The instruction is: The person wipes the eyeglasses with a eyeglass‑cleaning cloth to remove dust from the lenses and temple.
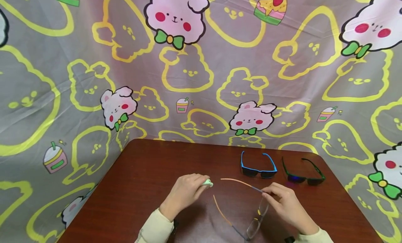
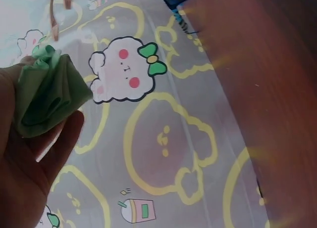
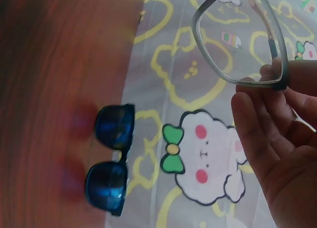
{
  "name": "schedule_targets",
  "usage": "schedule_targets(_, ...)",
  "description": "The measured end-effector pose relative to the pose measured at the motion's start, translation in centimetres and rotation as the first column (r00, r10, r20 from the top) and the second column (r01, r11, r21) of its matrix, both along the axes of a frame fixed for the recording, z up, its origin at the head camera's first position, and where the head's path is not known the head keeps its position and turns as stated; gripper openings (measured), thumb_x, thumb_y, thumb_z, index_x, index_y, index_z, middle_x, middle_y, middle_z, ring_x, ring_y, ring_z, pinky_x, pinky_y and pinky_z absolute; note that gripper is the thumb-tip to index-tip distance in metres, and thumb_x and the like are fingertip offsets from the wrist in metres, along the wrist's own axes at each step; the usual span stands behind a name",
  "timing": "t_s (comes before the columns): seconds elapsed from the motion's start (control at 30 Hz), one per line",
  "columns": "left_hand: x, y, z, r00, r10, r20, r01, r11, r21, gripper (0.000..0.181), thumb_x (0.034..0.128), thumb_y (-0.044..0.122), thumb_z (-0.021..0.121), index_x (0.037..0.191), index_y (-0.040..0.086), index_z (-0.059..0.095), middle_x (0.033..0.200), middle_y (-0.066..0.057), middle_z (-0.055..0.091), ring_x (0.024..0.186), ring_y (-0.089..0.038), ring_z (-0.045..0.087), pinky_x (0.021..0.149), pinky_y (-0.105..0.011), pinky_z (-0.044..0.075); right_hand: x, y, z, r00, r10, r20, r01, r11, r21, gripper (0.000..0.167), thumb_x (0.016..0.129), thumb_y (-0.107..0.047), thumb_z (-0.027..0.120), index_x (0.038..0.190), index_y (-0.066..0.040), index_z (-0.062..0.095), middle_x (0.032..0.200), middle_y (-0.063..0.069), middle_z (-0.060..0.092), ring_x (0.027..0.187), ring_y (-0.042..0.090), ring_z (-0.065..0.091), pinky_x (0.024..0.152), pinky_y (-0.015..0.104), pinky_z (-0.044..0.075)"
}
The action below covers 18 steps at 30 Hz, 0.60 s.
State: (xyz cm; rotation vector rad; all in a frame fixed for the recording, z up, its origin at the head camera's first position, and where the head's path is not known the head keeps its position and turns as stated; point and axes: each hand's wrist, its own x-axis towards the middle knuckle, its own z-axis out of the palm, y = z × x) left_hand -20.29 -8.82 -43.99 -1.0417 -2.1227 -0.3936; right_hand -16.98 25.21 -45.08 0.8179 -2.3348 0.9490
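Note:
A pair of clear-lensed eyeglasses (image 1: 260, 212) with orange-tipped temples is held up over the table by my right hand (image 1: 287, 205). That hand pinches the frame near one hinge, and both temples point left, unfolded. In the right wrist view one lens rim (image 3: 214, 71) of the eyeglasses shows above the fingers. My left hand (image 1: 186, 191) grips a crumpled light green cloth (image 2: 54, 94), most of it hidden by the fingers in the head view. The cloth is apart from the glasses, a little left of the temple tips.
Blue-framed sunglasses (image 1: 259, 173) stand unfolded at the back right of the dark wooden table (image 1: 150, 166). Dark green-framed sunglasses (image 1: 304, 179) lie beside them, farther right. A patterned grey curtain (image 1: 201, 103) hangs behind the table and along its sides.

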Motion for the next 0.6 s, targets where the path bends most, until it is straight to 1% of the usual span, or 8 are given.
schedule_targets(0.1, 0.1, -0.6, -0.4, 0.998, 0.030, 0.056, -0.029, 0.999, -0.020, 0.022, 0.0850, 0.024, 0.070, 0.104, 0.015, 0.068, 0.094, 0.007, 0.067, 0.081, -0.007, 0.064, 0.063, -0.025, 0.052, 0.2, 0.5, -0.2, 0.998, -0.061, 0.024, 0.060, 0.998, 0.025, 0.028, 0.076, 0.007, 0.072, 0.088, -0.019, 0.069, 0.078, -0.016, 0.056, 0.064, -0.002, 0.052, 0.054, 0.017, 0.047)
schedule_targets(0.2, 0.3, -1.2, -0.8, 0.993, 0.039, 0.111, -0.037, 0.999, -0.026, 0.023, 0.0860, 0.022, 0.069, 0.108, 0.014, 0.068, 0.098, 0.006, 0.067, 0.086, -0.009, 0.064, 0.066, -0.025, 0.052, 0.4, 1.1, -0.5, 0.993, -0.113, 0.043, 0.110, 0.992, 0.057, 0.027, 0.075, 0.007, 0.073, 0.088, -0.017, 0.069, 0.077, -0.017, 0.057, 0.066, -0.002, 0.052, 0.053, 0.020, 0.047)
schedule_targets(0.27, 0.4, -1.7, -1.0, 0.988, 0.041, 0.146, -0.037, 0.999, -0.033, 0.024, 0.0858, 0.021, 0.070, 0.109, 0.013, 0.068, 0.100, 0.005, 0.067, 0.088, -0.009, 0.064, 0.069, -0.026, 0.053, 0.5, 1.6, -0.7, 0.986, -0.156, 0.060, 0.151, 0.986, 0.072, 0.026, 0.075, 0.006, 0.074, 0.087, -0.017, 0.069, 0.077, -0.018, 0.057, 0.067, -0.003, 0.053, 0.054, 0.021, 0.047)
schedule_targets(0.33, 0.6, -2.2, -1.2, 0.982, 0.048, 0.180, -0.041, 0.998, -0.044, 0.025, 0.0858, 0.019, 0.070, 0.110, 0.013, 0.068, 0.102, 0.005, 0.067, 0.089, -0.010, 0.064, 0.071, -0.026, 0.052, 0.7, 2.1, -0.8, 0.975, -0.207, 0.082, 0.200, 0.976, 0.083, 0.025, 0.074, 0.005, 0.075, 0.085, -0.017, 0.069, 0.077, -0.019, 0.059, 0.067, -0.003, 0.053, 0.054, 0.022, 0.046)
schedule_targets(0.4, 0.8, -2.6, -1.4, 0.975, 0.055, 0.217, -0.044, 0.998, -0.053, 0.026, 0.0859, 0.018, 0.070, 0.111, 0.012, 0.067, 0.102, 0.005, 0.067, 0.091, -0.010, 0.064, 0.073, -0.026, 0.052, 0.8, 2.5, -1.0, 0.960, -0.258, 0.113, 0.248, 0.964, 0.096, 0.023, 0.073, 0.003, 0.076, 0.083, -0.017, 0.069, 0.076, -0.019, 0.060, 0.067, -0.003, 0.053, 0.055, 0.023, 0.045)
schedule_targets(0.47, 1.0, -3.1, -1.6, 0.967, 0.055, 0.248, -0.041, 0.997, -0.059, 0.027, 0.0862, 0.018, 0.069, 0.113, 0.012, 0.067, 0.103, 0.004, 0.067, 0.091, -0.010, 0.063, 0.074, -0.026, 0.052, 0.9, 3.0, -1.0, 0.939, -0.301, 0.166, 0.284, 0.952, 0.118, 0.020, 0.075, 0.001, 0.075, 0.083, -0.016, 0.069, 0.075, -0.017, 0.061, 0.065, -0.003, 0.053, 0.054, 0.023, 0.045)
schedule_targets(0.53, 1.3, -3.4, -1.7, 0.960, 0.048, 0.275, -0.033, 0.998, -0.058, 0.027, 0.0866, 0.017, 0.069, 0.113, 0.012, 0.067, 0.104, 0.004, 0.067, 0.092, -0.010, 0.064, 0.074, -0.027, 0.052, 1.0, 3.5, -1.0, 0.909, -0.340, 0.240, 0.312, 0.939, 0.145, 0.014, 0.077, -0.001, 0.074, 0.083, -0.014, 0.069, 0.073, -0.014, 0.062, 0.061, -0.002, 0.051, 0.052, 0.023, 0.043)
schedule_targets(0.6, 1.4, -3.6, -1.9, 0.954, 0.044, 0.296, -0.028, 0.998, -0.058, 0.027, 0.0864, 0.016, 0.069, 0.113, 0.012, 0.068, 0.104, 0.003, 0.067, 0.092, -0.011, 0.064, 0.075, -0.027, 0.053, 1.1, 3.9, -1.0, 0.869, -0.377, 0.320, 0.335, 0.925, 0.180, 0.009, 0.080, -0.004, 0.072, 0.084, -0.011, 0.069, 0.072, -0.010, 0.062, 0.057, 0.000, 0.048, 0.051, 0.023, 0.041)
